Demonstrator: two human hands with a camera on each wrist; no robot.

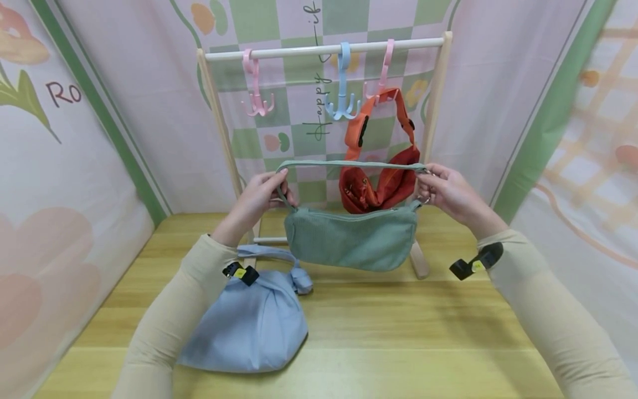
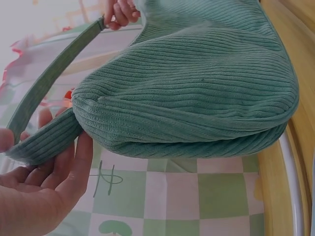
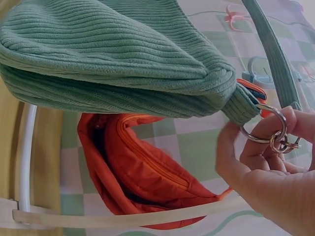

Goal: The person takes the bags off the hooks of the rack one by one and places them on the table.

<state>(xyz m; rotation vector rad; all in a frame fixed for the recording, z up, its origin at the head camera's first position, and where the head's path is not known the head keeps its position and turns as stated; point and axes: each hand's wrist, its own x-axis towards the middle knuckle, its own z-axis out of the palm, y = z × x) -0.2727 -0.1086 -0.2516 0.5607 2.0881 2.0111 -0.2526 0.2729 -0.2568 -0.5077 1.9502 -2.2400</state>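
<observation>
A green corduroy shoulder bag (image 1: 351,238) hangs in the air between both hands, its strap (image 1: 349,164) stretched across above it. My left hand (image 1: 266,194) pinches the strap's left end, thumb on top and fingers beneath, as the left wrist view shows. At the other end my right hand (image 1: 443,191) holds the strap by its metal rings (image 3: 268,130). Behind the green bag, an orange-red waist bag (image 1: 379,183) hangs by its belt from the right pink hook (image 1: 386,72). On the table below my left forearm lies a light blue bag (image 1: 254,327).
A rack with wooden legs and a white rail (image 1: 299,51) stands at the back of the wooden table (image 1: 379,354). From the rail hang a left pink hook (image 1: 257,88) and a blue hook (image 1: 343,83), both without bags. Printed cloth walls (image 1: 75,183) enclose the sides.
</observation>
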